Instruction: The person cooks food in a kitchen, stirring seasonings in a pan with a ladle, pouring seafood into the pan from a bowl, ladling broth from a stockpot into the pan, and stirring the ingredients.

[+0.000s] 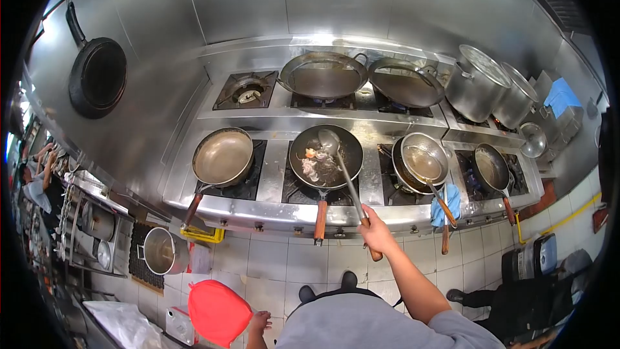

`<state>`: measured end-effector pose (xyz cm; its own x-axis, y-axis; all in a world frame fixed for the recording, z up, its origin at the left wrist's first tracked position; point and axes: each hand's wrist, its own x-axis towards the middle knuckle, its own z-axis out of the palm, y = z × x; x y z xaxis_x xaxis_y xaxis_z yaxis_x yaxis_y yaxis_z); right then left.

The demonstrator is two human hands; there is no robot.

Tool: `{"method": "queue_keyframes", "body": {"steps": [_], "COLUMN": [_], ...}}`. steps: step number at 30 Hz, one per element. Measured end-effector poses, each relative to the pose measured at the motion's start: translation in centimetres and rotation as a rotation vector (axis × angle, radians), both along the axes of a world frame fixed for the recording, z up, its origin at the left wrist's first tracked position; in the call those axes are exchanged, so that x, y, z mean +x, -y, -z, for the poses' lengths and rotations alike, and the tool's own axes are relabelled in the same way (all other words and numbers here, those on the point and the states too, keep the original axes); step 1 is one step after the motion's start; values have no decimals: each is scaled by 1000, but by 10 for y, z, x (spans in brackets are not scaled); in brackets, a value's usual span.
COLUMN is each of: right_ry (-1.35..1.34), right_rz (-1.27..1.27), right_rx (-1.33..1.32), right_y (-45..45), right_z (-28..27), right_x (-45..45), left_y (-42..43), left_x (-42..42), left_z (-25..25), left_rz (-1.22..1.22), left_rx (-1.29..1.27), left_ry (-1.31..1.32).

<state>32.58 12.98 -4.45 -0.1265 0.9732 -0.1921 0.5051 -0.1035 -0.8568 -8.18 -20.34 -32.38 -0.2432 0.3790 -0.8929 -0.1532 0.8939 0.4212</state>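
Observation:
My right hand is closed around the wooden handle of a long metal ladle. The ladle's bowl rests inside a dark frying pan on the front row of burners. Sliced pale and purplish pieces, like onion, lie in that pan with a few orange bits. The pan's wooden handle points toward me, untouched. Low at my side, my left hand hangs with loosely bent fingers and nothing visible in them. It is beside a smooth red object, whose kind I cannot make out; whether they touch is unclear.
Another pan sits left on the stove; a strainer rests over a pan, and a small pan stands right. Two wide pans and tall pots line the back. A person's dark-clad leg is at right.

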Motion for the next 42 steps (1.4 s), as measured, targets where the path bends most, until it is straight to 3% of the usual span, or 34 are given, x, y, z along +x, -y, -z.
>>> {"method": "queue_keyframes", "body": {"steps": [4,6,8,10,13,26,28,29,31,35,41,42], "right_ry": [219,152,106,-178,-335,-419,-84,-85,211,185,214,124], "right_rz": [15,40,26,-5,-64,-112,-109,-104,-44,48,49,13], "right_rx": [219,53,132,-185,-259,-463,-278,-278,89,-30,12,4], "right_y": [-18,-27,-29,-23,-11,24,25,25,25,26,7,0], "right_z": [13,8,1,-18,-30,-58,-56,-49,-38,-47,-18,-7], "right_x": [14,16,9,7,8,49,42,40,33,29,23,19], "left_y": [-20,-29,-33,-34,-28,-13,-18,-21,-28,-39,-36,-33], "left_x": [-2,1,2,8,7,2,3,2,2,3,-5,-9], "left_z": [-16,-23,-26,-29,-22,-12,-11,-10,-11,-15,-19,-17], "left_rz": [-48,-54,-28,-38,-44,-44,-40,-39,-35,-13,17,22], "left_rx": [82,91,114,102,79,35,51,66,76,111,63,63], "left_ry": [-36,-37,-6,-8,4,44,46,46,42,21,19,17]}}
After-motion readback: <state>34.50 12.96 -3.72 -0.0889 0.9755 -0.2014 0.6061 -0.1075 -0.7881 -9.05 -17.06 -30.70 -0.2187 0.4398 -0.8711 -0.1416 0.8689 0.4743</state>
